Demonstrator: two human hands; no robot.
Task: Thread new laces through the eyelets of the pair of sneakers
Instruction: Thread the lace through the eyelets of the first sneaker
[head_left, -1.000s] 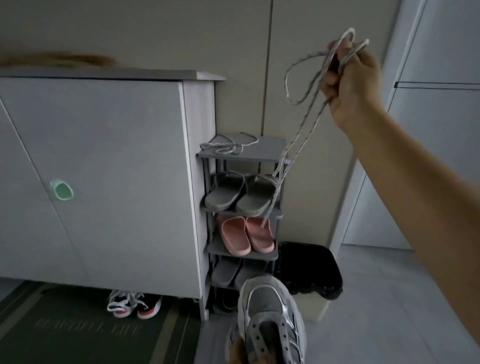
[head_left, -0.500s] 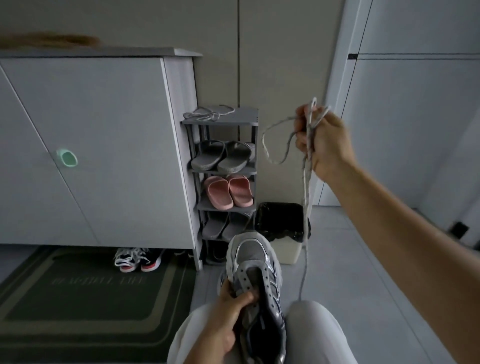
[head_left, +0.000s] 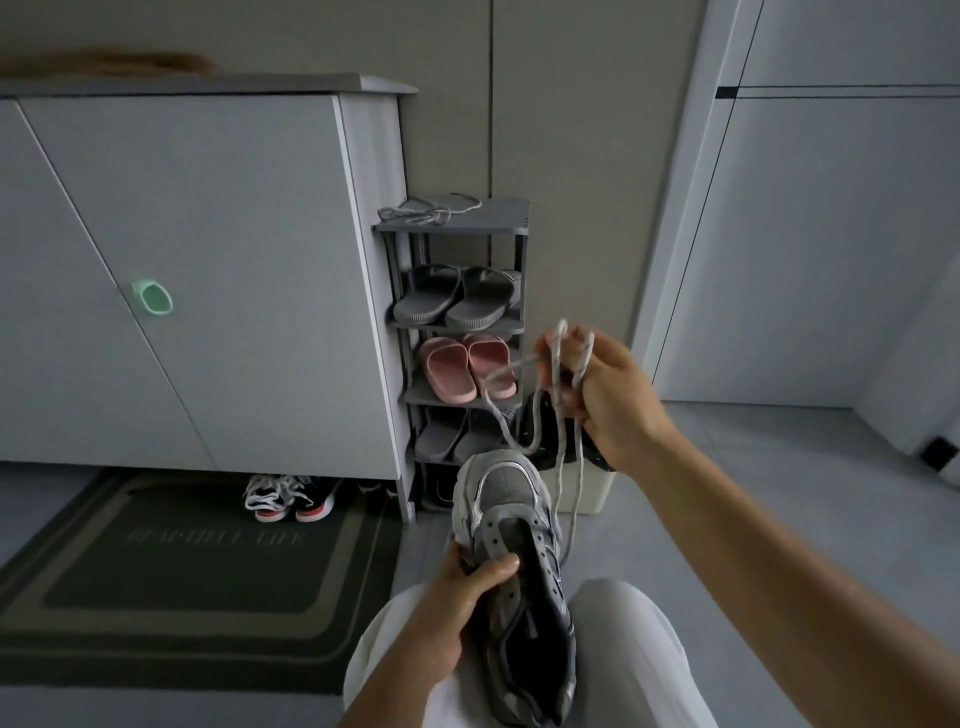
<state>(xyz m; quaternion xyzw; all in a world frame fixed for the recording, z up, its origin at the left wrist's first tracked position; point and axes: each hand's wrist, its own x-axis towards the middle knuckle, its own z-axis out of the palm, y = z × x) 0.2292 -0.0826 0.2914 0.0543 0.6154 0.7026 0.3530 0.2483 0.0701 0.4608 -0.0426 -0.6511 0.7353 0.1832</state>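
Observation:
A grey sneaker (head_left: 511, 525) with bare eyelets rests between my knees, toe pointing away. My left hand (head_left: 457, 603) grips its left side at the eyelet row, thumb across the tongue opening. My right hand (head_left: 608, 395) is held above and right of the toe, closed on a looped grey lace (head_left: 558, 374) whose ends hang down beside the shoe. A second grey lace (head_left: 428, 210) lies bunched on the top of the shoe rack (head_left: 511, 226).
The grey rack holds grey slippers (head_left: 452, 296) and pink slippers (head_left: 465, 366). A white cabinet (head_left: 208, 260) stands left, with black-red sneakers (head_left: 288, 499) under it. A dark doormat (head_left: 197, 582) lies front left. A bin with a black bag (head_left: 589, 493) sits beside the rack.
My right hand has come down with the lace, from head height to just above the sneaker's toe. The view tilted down, showing my knees and my left hand on the shoe.

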